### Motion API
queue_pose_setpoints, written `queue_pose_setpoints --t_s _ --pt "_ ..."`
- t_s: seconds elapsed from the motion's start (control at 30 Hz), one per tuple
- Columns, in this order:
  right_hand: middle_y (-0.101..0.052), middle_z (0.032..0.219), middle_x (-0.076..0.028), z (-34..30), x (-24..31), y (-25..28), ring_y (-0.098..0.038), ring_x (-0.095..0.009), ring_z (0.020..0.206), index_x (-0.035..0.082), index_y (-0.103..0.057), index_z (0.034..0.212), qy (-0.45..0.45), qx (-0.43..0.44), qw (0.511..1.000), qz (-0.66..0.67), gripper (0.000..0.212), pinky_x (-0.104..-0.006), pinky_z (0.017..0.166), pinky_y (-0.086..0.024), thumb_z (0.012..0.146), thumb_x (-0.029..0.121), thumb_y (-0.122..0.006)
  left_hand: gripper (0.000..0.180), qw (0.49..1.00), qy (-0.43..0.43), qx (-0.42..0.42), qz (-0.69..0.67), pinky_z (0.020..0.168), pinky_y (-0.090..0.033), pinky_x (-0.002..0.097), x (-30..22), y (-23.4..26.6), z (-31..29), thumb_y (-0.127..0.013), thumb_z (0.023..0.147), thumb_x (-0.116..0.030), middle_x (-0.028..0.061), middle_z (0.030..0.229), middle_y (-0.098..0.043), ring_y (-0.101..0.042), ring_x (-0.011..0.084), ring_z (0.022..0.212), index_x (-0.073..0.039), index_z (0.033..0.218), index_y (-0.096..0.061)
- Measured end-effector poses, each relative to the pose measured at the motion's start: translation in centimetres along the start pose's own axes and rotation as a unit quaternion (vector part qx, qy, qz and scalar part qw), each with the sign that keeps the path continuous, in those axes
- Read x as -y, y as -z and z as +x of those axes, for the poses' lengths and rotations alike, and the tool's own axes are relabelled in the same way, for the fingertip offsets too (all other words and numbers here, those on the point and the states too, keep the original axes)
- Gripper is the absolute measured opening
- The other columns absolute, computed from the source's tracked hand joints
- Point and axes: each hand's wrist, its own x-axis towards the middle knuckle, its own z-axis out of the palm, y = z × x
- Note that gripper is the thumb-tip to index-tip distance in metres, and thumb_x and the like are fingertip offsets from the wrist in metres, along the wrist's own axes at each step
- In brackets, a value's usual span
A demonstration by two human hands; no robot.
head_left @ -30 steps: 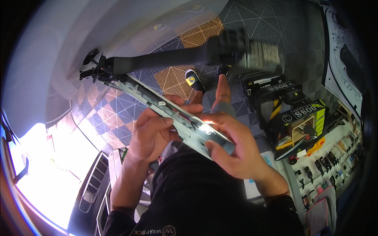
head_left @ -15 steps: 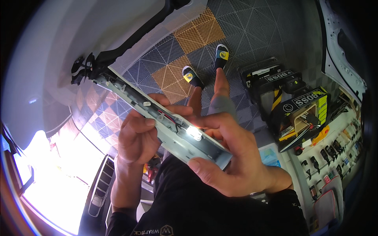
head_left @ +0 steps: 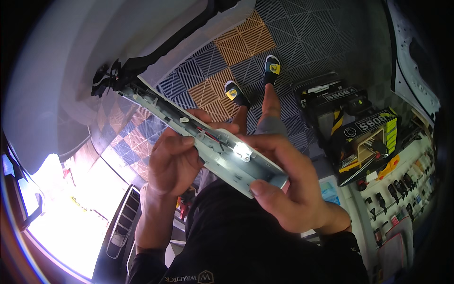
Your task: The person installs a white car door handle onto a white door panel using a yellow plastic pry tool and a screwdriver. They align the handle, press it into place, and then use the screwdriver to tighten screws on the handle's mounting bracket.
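A long, narrow, light grey car trim strip [head_left: 222,166] slants from upper left to lower right, its hollow inner side facing up. Near its right end a small lamp [head_left: 242,151] glows white, with thin red and dark wires [head_left: 210,135] running to it along the channel. My left hand [head_left: 174,158] grips the strip around its middle, thumb on the near edge and fingers behind. Around the right end my right hand [head_left: 295,184] is wrapped, thumb on the near edge and index finger along the far edge beside the lamp. Black fittings [head_left: 106,78] are at the strip's far left end.
A large pale car body panel [head_left: 56,90] curves along the left. Below lies a patterned tile floor [head_left: 246,38], where my feet in slides [head_left: 273,66] stand. To the right are a black and yellow tool bag [head_left: 366,137] and a rack of tools [head_left: 397,189].
The strip and both hands appear slightly farther right in the picture, as does most of the background. My right thumb has shifted along the near edge toward the strip's right end.
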Motion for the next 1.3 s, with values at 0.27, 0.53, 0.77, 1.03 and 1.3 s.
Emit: queue_pose_setpoints --t_s 0.27,0.53,0.77,1.03,1.3 --pt "-0.068 0.123 -0.016 0.5 1.4 0.1 -0.062 -0.014 0.108 -0.009 -0.048 0.141 -0.149 0.007 0.988 0.040 0.054 -0.0299 0.097 -0.047 0.090 0.007 -0.058 0.050 0.998 -0.018 -0.051 0.040 0.104 -0.058 0.0522 0.5 0.3 -0.1 -0.050 0.095 -0.016 0.0405 0.133 -0.059 -0.066 0.0464 0.122 0.006 0.139 -0.047" --pt "-0.067 0.126 -0.016 0.5 1.2 0.1 -0.061 -0.014 0.111 -0.008 -0.049 0.141 -0.143 0.002 0.989 0.034 0.054 -0.0297 0.099 -0.047 0.089 0.006 -0.056 0.052 0.996 -0.030 -0.071 0.036 0.104 -0.057 0.0515 1.1 0.5 -0.2 -0.052 0.093 -0.017 0.0414 0.128 -0.061 -0.067 0.0463 0.121 0.006 0.138 -0.049" --pt "-0.066 0.127 -0.016 0.3 1.1 -0.2 -0.061 -0.014 0.110 -0.008 -0.049 0.141 -0.143 -0.004 0.989 0.037 0.054 -0.0294 0.097 -0.048 0.088 0.003 -0.055 0.051 0.995 -0.030 -0.085 0.043 0.103 -0.058 0.0506 1.1 0.4 -0.3 -0.052 0.093 -0.018 0.0408 0.128 -0.062 -0.069 0.0454 0.118 0.006 0.138 -0.049" --pt "-0.066 0.119 -0.012 0.6 1.5 0.0 -0.061 -0.010 0.100 -0.004 -0.050 0.141 -0.142 0.012 0.990 0.013 0.045 -0.0277 0.088 -0.049 0.098 0.008 -0.058 0.047 0.998 -0.048 0.026 -0.017 0.108 -0.054 0.0540 1.7 1.1 0.0 -0.051 0.103 -0.020 0.0341 0.140 -0.058 -0.062 0.0433 0.129 0.000 0.144 -0.043" --pt "-0.063 0.106 -0.012 -3.4 -0.8 0.5 -0.064 -0.015 0.084 -0.002 -0.052 0.138 -0.010 -0.163 0.978 -0.127 0.039 -0.0302 0.073 -0.052 0.109 0.023 -0.056 0.041 1.000 -0.018 0.007 0.009 0.109 -0.052 0.0585 2.3 0.0 -0.8 -0.049 0.107 -0.024 0.0270 0.140 -0.059 -0.057 0.0448 0.134 -0.002 0.142 -0.047"
